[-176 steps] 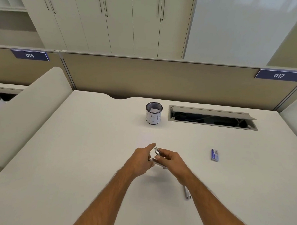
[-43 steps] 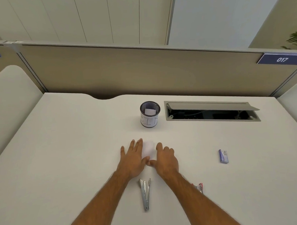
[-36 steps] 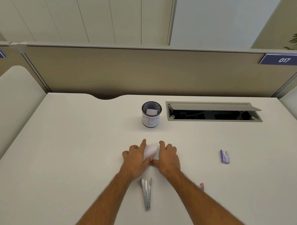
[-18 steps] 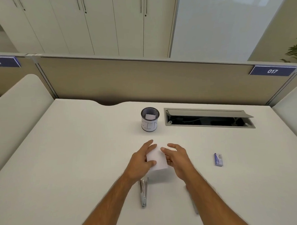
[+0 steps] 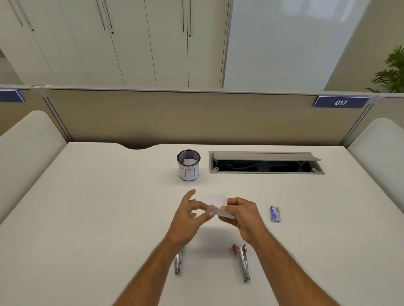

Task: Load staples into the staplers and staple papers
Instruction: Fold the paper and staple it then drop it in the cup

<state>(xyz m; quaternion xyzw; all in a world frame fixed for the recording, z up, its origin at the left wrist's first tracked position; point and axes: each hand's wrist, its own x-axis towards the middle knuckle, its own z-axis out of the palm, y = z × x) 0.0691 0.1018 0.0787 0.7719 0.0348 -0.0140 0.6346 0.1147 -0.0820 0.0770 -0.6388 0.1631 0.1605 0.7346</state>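
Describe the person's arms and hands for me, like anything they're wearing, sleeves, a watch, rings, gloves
Both forearms are bare as far as the bottom edge of the frame, with no sleeve in view. The left hand and the right hand are ungloved. No watch, bracelet or wristband shows on either wrist, and no ring is visible, though some fingers are partly hidden. Both forearms are hairy.

One wide-angle view from head height, looking forward and down across a white desk [image 5: 83, 215] — bare forearms enter from the bottom edge, close below the lens; a beige fabric partition [image 5: 194, 116] and pale cabinets [image 5: 122, 40] fill the upper half.
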